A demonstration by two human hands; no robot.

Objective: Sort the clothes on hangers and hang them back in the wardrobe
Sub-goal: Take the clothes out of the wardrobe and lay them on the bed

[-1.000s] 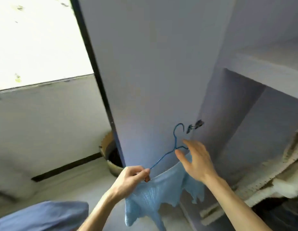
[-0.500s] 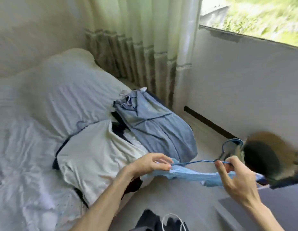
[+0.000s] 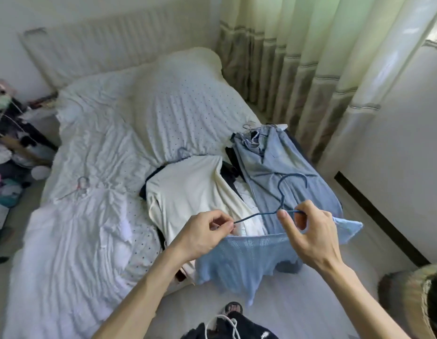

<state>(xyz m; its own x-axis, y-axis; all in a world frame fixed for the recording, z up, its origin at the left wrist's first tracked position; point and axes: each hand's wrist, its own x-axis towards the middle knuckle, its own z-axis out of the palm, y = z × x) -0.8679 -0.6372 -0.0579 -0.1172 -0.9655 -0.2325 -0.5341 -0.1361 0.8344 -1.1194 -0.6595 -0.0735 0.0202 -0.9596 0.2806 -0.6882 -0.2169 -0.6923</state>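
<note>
— Wrinkly white bed sheets (image 3: 90, 216) fill most of the room, with pale striped curtains (image 3: 298, 57) behind. What lies on the bed?
— Clothes in a pile: a cream top (image 3: 188, 196) beside a blue-grey shirt (image 3: 285, 165).
— Where is the thin blue wire hanger (image 3: 282, 199)?
— Up over the pile. The left hand (image 3: 202, 236) pinches one end in its fingers. The right hand (image 3: 310, 238) pinches it near the hook. A light blue knit top (image 3: 241, 260) hangs under both hands.

The bed (image 3: 85, 228) offers open sheet across its left half; a pile of clothes (image 3: 193, 192) occupies the right edge. The floor strip (image 3: 310, 304) beside it is bounded by a woven basket (image 3: 405, 299) and the curtain (image 3: 298, 77).
</note>
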